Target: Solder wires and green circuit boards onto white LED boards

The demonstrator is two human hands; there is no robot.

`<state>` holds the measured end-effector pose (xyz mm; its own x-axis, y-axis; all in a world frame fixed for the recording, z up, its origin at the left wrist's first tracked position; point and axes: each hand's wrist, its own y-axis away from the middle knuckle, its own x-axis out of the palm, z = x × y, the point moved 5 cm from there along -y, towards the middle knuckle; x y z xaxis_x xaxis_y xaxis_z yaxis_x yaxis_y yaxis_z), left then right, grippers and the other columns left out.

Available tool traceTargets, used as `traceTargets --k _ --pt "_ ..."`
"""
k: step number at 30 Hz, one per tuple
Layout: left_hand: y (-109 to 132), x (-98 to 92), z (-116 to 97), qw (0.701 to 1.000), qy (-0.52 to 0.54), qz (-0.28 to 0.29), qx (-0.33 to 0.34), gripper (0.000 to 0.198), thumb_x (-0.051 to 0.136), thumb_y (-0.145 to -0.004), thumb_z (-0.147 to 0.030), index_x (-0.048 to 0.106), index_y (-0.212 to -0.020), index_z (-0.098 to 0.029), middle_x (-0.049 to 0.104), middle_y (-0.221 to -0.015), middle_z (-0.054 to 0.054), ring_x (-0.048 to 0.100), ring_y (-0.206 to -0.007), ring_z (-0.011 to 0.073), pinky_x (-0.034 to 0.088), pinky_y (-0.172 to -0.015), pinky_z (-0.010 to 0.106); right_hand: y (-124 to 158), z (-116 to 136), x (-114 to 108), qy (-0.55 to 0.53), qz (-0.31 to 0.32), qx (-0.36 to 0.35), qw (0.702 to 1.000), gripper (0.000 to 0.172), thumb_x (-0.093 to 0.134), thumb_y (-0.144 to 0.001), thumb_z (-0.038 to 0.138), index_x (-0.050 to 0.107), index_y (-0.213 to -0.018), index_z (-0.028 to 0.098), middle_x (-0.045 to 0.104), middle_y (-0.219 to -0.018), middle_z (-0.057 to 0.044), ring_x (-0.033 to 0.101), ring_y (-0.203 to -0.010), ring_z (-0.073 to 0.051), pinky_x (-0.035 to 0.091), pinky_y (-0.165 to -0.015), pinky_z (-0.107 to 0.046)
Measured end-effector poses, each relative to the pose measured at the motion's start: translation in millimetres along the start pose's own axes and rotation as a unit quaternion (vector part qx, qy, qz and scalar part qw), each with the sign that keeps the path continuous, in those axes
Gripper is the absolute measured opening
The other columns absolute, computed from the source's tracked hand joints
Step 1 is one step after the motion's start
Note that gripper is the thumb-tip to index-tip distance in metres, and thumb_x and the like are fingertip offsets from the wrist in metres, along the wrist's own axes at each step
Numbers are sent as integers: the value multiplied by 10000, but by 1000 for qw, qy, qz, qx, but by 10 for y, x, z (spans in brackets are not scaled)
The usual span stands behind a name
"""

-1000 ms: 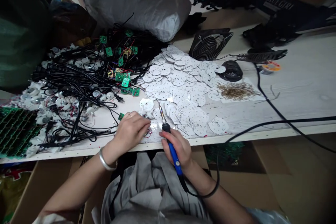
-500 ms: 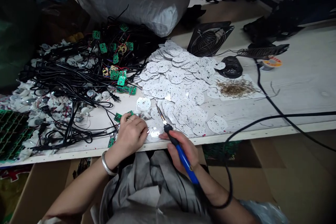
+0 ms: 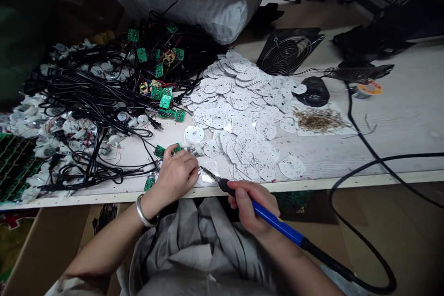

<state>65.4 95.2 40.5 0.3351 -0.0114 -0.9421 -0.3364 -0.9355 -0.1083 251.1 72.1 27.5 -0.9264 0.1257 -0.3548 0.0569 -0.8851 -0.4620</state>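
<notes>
Soldering iron [image 3: 277, 223] held pen-fashion in right hand [image 3: 251, 206] for tip control, tip at perforated white disc [image 3: 208, 176]; left hand [image 3: 176, 173] curled against green circuit board [image 3: 159, 151], grasp undeterminable.

The right hand [image 3: 251, 206] grips a blue-handled soldering iron [image 3: 277, 224], its tip just beside the left hand [image 3: 176, 173], which rests on the table [image 3: 409, 125] among small green circuit boards [image 3: 159, 150]. White perforated discs [image 3: 239, 101] lie heaped beyond, black cables [image 3: 97, 97] tangle to the left, and a caged fan [image 3: 289, 54] and solder spool [image 3: 369, 89] sit farther back.
</notes>
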Motion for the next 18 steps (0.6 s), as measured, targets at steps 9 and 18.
traceTargets --k 9,18 --pt "-10 20 19 1000 8 21 -11 169 507 -846 -180 641 -744 -193 716 -848 20 624 -877 200 302 -1002 500 -39 39 -4 6 12 -58 998 177 505 -897 248 670 -838 225 687 -619 22 637 -479 -125 573 -573 -263" --pt "-21 30 18 1000 7 27 -13 165 510 -841 -172 631 -731 -188 720 -851 17 626 -882 195 297 -1003 479 -38 48 -5 12 18 -69 997 156 511 -886 216 665 -866 223 713 -689 18 659 -517 -124 564 -574 -253"
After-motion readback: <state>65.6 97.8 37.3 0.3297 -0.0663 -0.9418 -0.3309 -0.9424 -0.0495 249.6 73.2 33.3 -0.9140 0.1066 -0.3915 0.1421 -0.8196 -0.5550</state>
